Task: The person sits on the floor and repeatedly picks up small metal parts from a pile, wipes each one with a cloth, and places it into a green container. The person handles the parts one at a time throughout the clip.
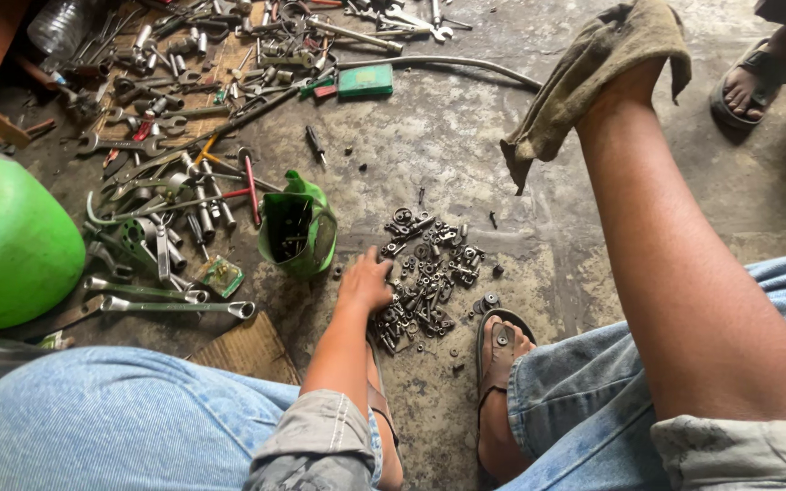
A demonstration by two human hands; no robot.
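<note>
Now we are looking down at our left hand (365,282), which is resting on the concrete floor (466,145) at the left edge of a pile of small nuts and bolts (429,268). The fingers are bending down onto the nearest pieces, half curled, but we cannot tell if they are already pinching one. The pile is lying just to the right of this hand and a little ahead of it, and it is stretching away from us toward the upper right. Just to the left of the hand and slightly ahead, the green cut plastic container (298,232) is standing with its mouth open toward us, and some small metal parts are showing inside. So the hand is sitting between the pile and the container, close to both.

Our right hand (634,64) is raised well apart, up and to the right, and it is covered by a dirty cloth (593,77) that it seems to be gripping. The left hand is clearly the nearer one to the pile. Our sandalled right foot (500,350) is touching the pile's near edge.
</note>
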